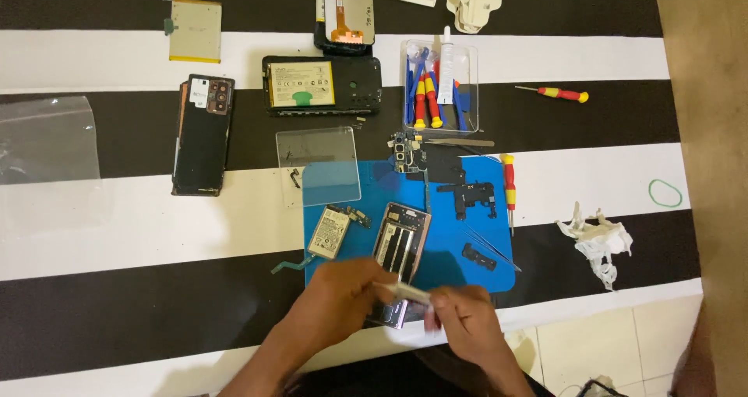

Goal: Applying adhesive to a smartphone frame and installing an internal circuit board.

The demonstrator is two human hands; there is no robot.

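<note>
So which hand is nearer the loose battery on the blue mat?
Left. The left hand sits just below the loose battery, close but apart. The right hand is farther off, below and right of it, beyond the opened phone frame.

Pretty even indoor light from above, soft shadows, a bit of glare on the clear plastic sheet point(319, 165); the hands at bottom center look motion-blurred, maybe.

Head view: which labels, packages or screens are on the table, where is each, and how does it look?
Battery label: in the open phone, top centre; yellow rectangle with a green tab.
Loose battery: top left; pale yellow rectangle.
Small battery: on the blue mat, beside the left hand; cream label.
Plastic box: top centre; clear, holding tools.
</note>
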